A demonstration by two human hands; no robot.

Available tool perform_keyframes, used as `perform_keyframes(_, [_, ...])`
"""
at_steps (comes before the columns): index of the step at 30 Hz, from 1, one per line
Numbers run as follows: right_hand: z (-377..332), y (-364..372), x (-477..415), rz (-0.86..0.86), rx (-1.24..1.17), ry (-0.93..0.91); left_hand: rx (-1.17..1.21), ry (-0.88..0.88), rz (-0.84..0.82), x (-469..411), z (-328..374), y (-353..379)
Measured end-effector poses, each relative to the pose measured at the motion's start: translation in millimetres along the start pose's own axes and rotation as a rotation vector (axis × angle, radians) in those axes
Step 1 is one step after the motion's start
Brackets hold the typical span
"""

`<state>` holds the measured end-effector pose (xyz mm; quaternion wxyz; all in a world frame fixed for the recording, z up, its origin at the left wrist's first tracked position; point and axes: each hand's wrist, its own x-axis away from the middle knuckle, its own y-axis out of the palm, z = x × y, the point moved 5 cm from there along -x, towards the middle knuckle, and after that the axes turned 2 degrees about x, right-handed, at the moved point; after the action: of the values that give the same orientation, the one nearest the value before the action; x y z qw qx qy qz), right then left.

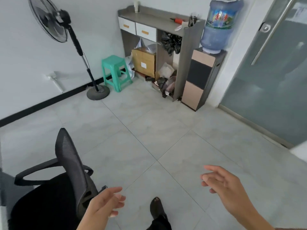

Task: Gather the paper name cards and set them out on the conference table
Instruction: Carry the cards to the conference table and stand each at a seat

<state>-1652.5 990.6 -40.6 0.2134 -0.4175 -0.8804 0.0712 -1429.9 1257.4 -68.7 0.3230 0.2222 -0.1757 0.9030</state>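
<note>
Head view: my left hand (pixel 106 202) and right hand (pixel 224 183) hang over the floor (pixel 166 130), fingers (pixel 211 168) loose, holding nothing.

The floor (pixel 166 122) is covered in pale grey tiles with faint marbled veins. The stool (pixel 113 59) is coloured green. The fan (pixel 49 19) and the mesh-backed chair (pixel 69 155) are seen in black. The cabinet (pixel 186 63) is grey, with 2 white drawers (pixel 131 30). The water bottle (pixel 219 37) is tinted blue.
</note>
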Motion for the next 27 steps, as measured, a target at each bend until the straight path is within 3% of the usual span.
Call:
perform_keyframes(10, [-139, 62, -226, -0.096, 0.016, -0.072, 0.033, 0.186, 0.059, -189, 185, -59])
perform_keyframes(21, [-249, 224, -499, -0.4, 0.07, -0.134, 0.095, -0.048, 0.383, -350, 218, -171])
perform_keyframes(27, [-354, 369, -595, -0.71, 0.201, -0.259, 0.261, -0.068, 0.675, -381, 242, -242])
